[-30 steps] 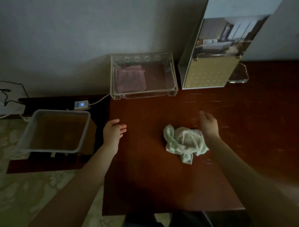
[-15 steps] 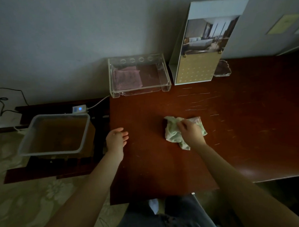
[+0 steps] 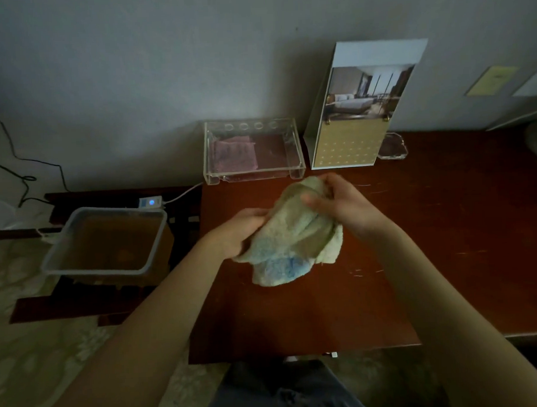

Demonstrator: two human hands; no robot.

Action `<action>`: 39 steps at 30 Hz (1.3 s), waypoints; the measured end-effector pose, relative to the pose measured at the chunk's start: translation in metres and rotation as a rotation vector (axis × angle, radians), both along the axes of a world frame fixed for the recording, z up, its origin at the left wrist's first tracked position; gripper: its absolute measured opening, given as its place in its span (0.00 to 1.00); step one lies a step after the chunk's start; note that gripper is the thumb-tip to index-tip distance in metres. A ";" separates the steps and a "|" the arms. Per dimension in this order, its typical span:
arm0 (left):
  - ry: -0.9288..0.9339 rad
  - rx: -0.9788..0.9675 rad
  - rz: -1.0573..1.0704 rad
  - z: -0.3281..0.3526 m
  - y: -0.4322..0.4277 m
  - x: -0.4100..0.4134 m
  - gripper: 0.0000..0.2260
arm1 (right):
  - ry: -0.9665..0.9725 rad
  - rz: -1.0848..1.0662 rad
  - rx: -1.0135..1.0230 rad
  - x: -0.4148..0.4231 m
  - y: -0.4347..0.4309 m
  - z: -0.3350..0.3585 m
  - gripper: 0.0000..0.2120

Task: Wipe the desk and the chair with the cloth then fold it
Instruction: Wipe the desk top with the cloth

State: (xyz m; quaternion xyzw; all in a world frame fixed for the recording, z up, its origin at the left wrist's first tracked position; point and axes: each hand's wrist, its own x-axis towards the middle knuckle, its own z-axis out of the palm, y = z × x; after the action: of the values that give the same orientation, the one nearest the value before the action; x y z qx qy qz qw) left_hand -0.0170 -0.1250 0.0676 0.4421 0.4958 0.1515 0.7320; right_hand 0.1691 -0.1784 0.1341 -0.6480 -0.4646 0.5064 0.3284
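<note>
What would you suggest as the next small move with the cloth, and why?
Probably draw the two hands apart to open the cloth out. The left hand and right hand each grip part of it, and it hangs bunched and crumpled over the desk, too wadded to wipe or fold neatly.

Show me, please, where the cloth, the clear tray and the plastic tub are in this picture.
cloth (image 3: 293, 242), head view, on the middle of the bunched fabric.
clear tray (image 3: 253, 175), head view, on its near wall.
plastic tub (image 3: 94, 271), head view, on its near rim.
</note>
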 end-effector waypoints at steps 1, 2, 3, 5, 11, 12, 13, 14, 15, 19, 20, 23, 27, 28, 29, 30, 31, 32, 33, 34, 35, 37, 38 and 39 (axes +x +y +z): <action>0.033 0.079 0.016 0.003 -0.001 -0.003 0.08 | -0.131 0.061 -0.040 0.004 -0.003 -0.005 0.19; 0.047 0.152 0.037 0.004 -0.003 -0.005 0.07 | -0.293 0.095 -0.059 0.007 -0.005 -0.013 0.20; 0.063 0.221 0.069 0.007 -0.004 -0.008 0.06 | -0.453 0.082 -0.052 0.009 -0.007 -0.020 0.17; 0.091 0.339 0.168 0.011 -0.009 -0.011 0.04 | -0.614 -0.026 0.035 0.008 -0.015 -0.029 0.08; 0.249 0.604 0.287 -0.001 -0.028 -0.009 0.03 | -0.517 0.121 0.276 -0.003 -0.052 -0.033 0.07; 0.301 0.599 0.295 -0.009 -0.030 -0.012 0.05 | -0.484 0.268 0.170 -0.002 -0.057 -0.037 0.07; 0.360 0.572 0.311 -0.019 -0.033 -0.017 0.08 | -0.463 0.406 0.064 -0.002 -0.062 -0.042 0.09; 0.416 0.536 0.332 -0.028 -0.037 -0.023 0.10 | -0.447 0.497 -0.019 0.000 -0.066 -0.052 0.11; 0.473 0.496 0.354 -0.036 -0.043 -0.029 0.12 | -0.435 0.533 -0.065 0.001 -0.070 -0.064 0.12; 0.621 0.376 0.411 -0.063 -0.068 -0.056 0.16 | -0.618 0.406 -0.075 0.008 -0.080 -0.123 0.16; 0.660 0.348 0.419 -0.069 -0.073 -0.063 0.16 | -0.712 0.396 -0.071 0.010 -0.083 -0.138 0.18; 0.790 0.236 0.441 -0.091 -0.083 -0.084 0.17 | -0.912 0.445 -0.108 0.015 -0.086 -0.173 0.27; 0.769 0.102 0.410 -0.110 -0.089 -0.095 0.18 | -1.086 0.526 -0.028 0.021 -0.079 -0.205 0.31; 0.765 0.084 0.383 -0.113 -0.089 -0.095 0.19 | -1.107 0.534 -0.008 0.022 -0.075 -0.210 0.31; 0.766 0.075 0.374 -0.116 -0.089 -0.095 0.19 | -1.123 0.538 0.009 0.021 -0.073 -0.215 0.31; 0.769 0.075 0.377 -0.118 -0.089 -0.096 0.19 | -1.140 0.534 0.021 0.020 -0.071 -0.219 0.31; 0.773 0.080 0.380 -0.119 -0.088 -0.096 0.20 | -1.153 0.533 0.026 0.019 -0.071 -0.222 0.31; 0.771 0.079 0.381 -0.120 -0.087 -0.095 0.20 | -1.159 0.537 0.033 0.017 -0.072 -0.223 0.31; 0.760 0.066 0.390 -0.120 -0.085 -0.095 0.20 | -1.153 0.543 0.051 0.014 -0.075 -0.223 0.31; 0.747 0.047 0.406 -0.121 -0.081 -0.094 0.21 | -1.139 0.559 0.071 0.010 -0.079 -0.225 0.31; 0.734 0.020 0.423 -0.121 -0.078 -0.093 0.21 | -1.127 0.583 0.092 0.003 -0.084 -0.225 0.32; 0.718 -0.016 0.453 -0.124 -0.069 -0.093 0.21 | -1.123 0.631 0.148 -0.013 -0.100 -0.227 0.32; 0.711 -0.029 0.453 -0.126 -0.065 -0.093 0.22 | -1.116 0.650 0.174 -0.023 -0.109 -0.226 0.32; 0.707 -0.037 0.436 -0.127 -0.060 -0.093 0.22 | -1.106 0.668 0.196 -0.033 -0.116 -0.224 0.31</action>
State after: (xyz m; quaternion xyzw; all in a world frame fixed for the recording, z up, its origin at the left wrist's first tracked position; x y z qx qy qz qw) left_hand -0.1099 -0.1848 -0.0596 0.3384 0.8013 0.1331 0.4750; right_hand 0.1358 -0.2940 -0.0895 -0.6008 -0.7852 0.1285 -0.0765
